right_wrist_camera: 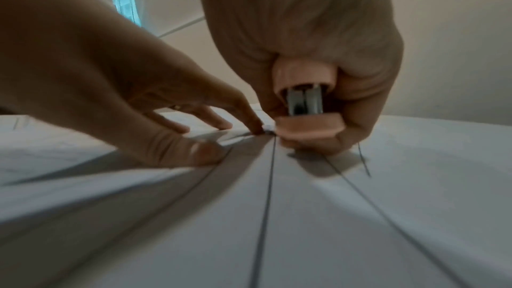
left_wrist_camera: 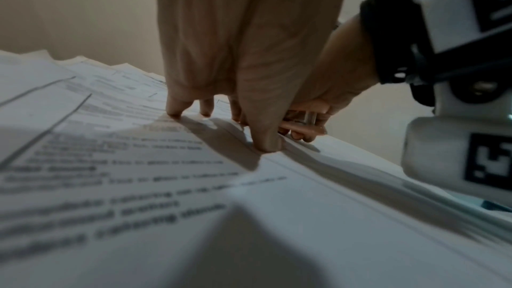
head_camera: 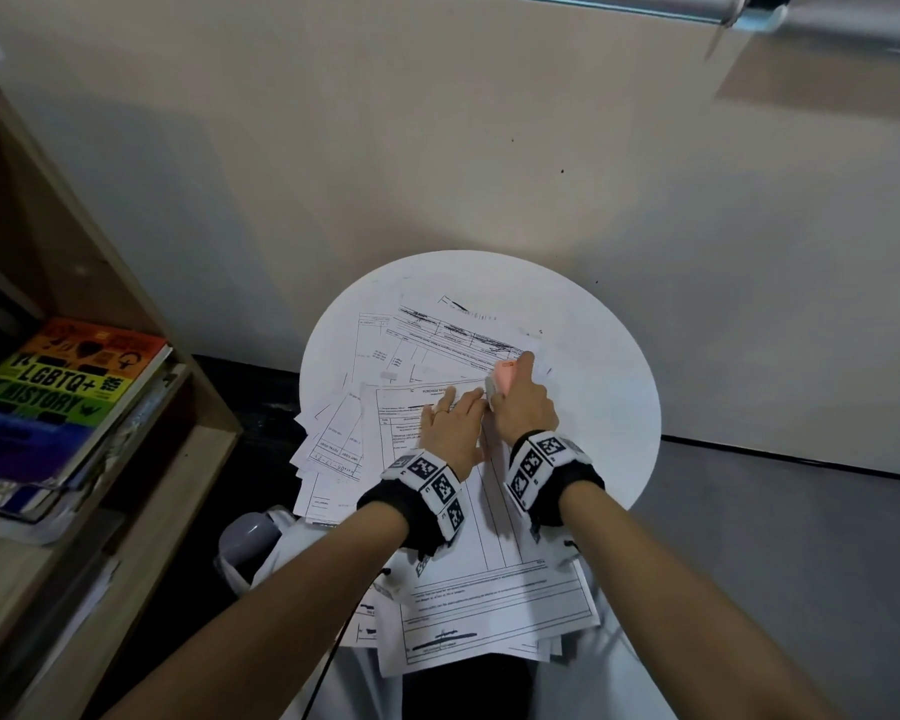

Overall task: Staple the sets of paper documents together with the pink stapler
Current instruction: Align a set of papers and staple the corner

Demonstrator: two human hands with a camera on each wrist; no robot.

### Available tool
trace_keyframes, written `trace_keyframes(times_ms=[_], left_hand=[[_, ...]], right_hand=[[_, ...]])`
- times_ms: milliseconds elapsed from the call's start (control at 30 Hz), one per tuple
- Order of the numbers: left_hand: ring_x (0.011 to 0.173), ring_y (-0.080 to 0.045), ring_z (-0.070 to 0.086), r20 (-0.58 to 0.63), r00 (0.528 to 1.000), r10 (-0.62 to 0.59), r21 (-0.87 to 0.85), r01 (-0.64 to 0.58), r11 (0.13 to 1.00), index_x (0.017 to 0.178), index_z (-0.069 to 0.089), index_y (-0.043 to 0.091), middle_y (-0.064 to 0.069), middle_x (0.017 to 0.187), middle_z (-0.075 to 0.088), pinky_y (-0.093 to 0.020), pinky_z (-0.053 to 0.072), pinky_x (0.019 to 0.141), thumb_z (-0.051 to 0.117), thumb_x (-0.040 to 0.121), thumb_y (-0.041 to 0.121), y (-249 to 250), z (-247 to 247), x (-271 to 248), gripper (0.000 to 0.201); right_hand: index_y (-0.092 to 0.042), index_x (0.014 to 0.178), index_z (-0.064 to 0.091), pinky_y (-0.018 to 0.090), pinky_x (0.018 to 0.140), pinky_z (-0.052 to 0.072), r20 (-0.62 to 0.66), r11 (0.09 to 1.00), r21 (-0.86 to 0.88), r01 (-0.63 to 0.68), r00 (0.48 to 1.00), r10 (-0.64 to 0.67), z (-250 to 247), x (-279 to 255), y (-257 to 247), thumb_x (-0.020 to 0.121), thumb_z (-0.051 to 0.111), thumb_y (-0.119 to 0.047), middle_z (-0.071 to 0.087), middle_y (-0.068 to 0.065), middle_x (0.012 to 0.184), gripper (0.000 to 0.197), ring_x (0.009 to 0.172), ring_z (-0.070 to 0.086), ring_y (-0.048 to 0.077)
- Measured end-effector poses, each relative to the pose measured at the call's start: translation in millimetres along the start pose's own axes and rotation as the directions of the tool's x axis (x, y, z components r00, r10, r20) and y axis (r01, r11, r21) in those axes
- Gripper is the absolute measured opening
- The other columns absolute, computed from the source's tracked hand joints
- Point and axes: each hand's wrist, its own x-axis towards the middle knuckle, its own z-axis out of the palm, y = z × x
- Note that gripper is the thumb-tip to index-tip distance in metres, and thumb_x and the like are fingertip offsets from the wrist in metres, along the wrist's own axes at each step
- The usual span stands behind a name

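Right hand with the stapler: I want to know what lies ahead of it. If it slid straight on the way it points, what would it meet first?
Probably only more loose papers spread beyond the pink stapler that the right hand grips, then bare white table; depth is unclear.

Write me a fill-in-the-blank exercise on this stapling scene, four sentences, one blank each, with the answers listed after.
1. The right hand grips a stapler whose colour is ____.
2. The left hand presses its fingers on the top document and holds ____.
3. The papers lie on a white table whose shape is ____.
4. The book with the rainbow cover lies on a ____ to the person's left.

Missing words: pink; nothing; round; shelf
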Motion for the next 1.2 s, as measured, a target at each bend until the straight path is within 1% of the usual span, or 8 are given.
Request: trace_keyframes(times_ms=[367,467,533,600,667,733,1100,1200], left_hand=[[0.148,-0.026,0.003,0.014,0.999,0.036,0.017,-0.036,0.999,0.148,0.024,0.018,0.008,0.159,0.010,-0.050,0.009,0.119,0.058,0.091,0.030,-4.4,-3.2,0.3,0.067],[0.143,-0.026,0.025,-0.068,0.992,0.105,-0.144,-0.114,0.983,0.142,0.038,0.014,-0.003,0.153,0.032,-0.048,0.022,0.117,0.052,0.095,0.021,-13.1,-8.3,-3.3,0.050],[0.123,-0.025,0.052,-0.258,0.966,-0.002,-0.509,-0.134,0.851,0.128,0.054,0.009,-0.010,0.132,0.056,-0.036,0.042,0.104,0.045,0.099,0.016,-18.0,-14.3,-11.6,0.031],[0.102,-0.021,0.063,-0.293,0.939,-0.180,-0.842,-0.165,0.513,0.118,0.059,0.008,-0.010,0.115,0.064,-0.026,0.054,0.081,0.041,0.101,0.019,-15.3,-23.6,-28.1,0.027],[0.091,-0.016,0.068,-0.271,0.933,-0.237,-0.945,-0.211,0.251,0.117,0.059,0.006,-0.010,0.107,0.065,-0.023,0.057,0.072,0.045,0.100,0.018,-8.9,-32.2,-46.9,0.025],[0.086,-0.013,0.069,-0.308,0.912,-0.272,-0.950,-0.277,0.147,0.118,0.058,0.000,-0.009,0.100,0.066,-0.023,0.058,0.074,0.052,0.096,0.011,-4.1,-37.1,-63.3,0.025],[0.060,-0.004,0.067,-0.408,0.684,-0.605,-0.909,-0.365,0.201,0.098,0.066,-0.006,-0.009,0.076,0.068,-0.015,0.054,0.059,0.061,0.088,0.000,-61.3,-61.5,-109.4,0.013],[0.053,-0.001,0.062,-0.445,0.645,-0.621,-0.894,-0.284,0.346,0.090,0.064,0.000,-0.006,0.070,0.064,-0.014,0.053,0.055,0.057,0.091,0.002,-114.4,-68.1,-122.0,0.006]], right_hand=[[-0.016,0.136,0.027,0.035,0.073,0.040,-0.010,0.996,0.071,0.060,0.998,-0.059,-15.0,6.5,-8.8,0.097,0.045,-0.034,0.059,0.020,0.117,0.047,0.097,0.060,0.037],[-0.023,0.132,0.031,0.034,0.070,0.039,-0.037,0.985,0.090,0.148,0.989,-0.145,-26.8,-10.4,-9.5,0.093,0.051,-0.027,0.060,0.012,0.110,0.043,0.092,0.058,0.034],[-0.025,0.131,0.030,0.034,0.069,0.039,-0.045,0.977,0.129,0.169,0.985,-0.164,-35.6,-24.1,-12.5,0.091,0.052,-0.022,0.056,0.009,0.103,0.045,0.086,0.053,0.030],[-0.026,0.129,0.030,0.034,0.067,0.040,-0.047,0.963,0.167,0.210,0.978,-0.205,-41.4,-39.2,-17.9,0.090,0.052,-0.021,0.052,0.004,0.098,0.045,0.082,0.050,0.028],[-0.029,0.127,0.029,0.035,0.065,0.045,-0.053,0.941,0.203,0.270,0.963,-0.265,-42.8,-54.7,-26.2,0.090,0.052,-0.023,0.056,0.004,0.096,0.043,0.080,0.056,0.028],[-0.030,0.124,0.029,0.035,0.060,0.045,-0.042,0.916,0.241,0.321,0.946,-0.320,-40.7,-70.1,-36.1,0.090,0.052,-0.025,0.060,0.005,0.093,0.041,0.076,0.059,0.028],[-0.034,0.123,0.028,0.035,0.062,0.049,0.085,0.851,0.161,0.500,0.852,-0.517,-7.9,-131.5,-64.9,0.092,0.052,-0.029,0.061,-0.003,0.097,0.040,0.075,0.060,0.024],[-0.033,0.123,0.028,0.031,0.058,0.043,0.137,0.876,0.184,0.446,0.871,-0.472,0.2,-124.1,-52.1,0.091,0.054,-0.026,0.063,0.003,0.100,0.042,0.071,0.060,0.026]])
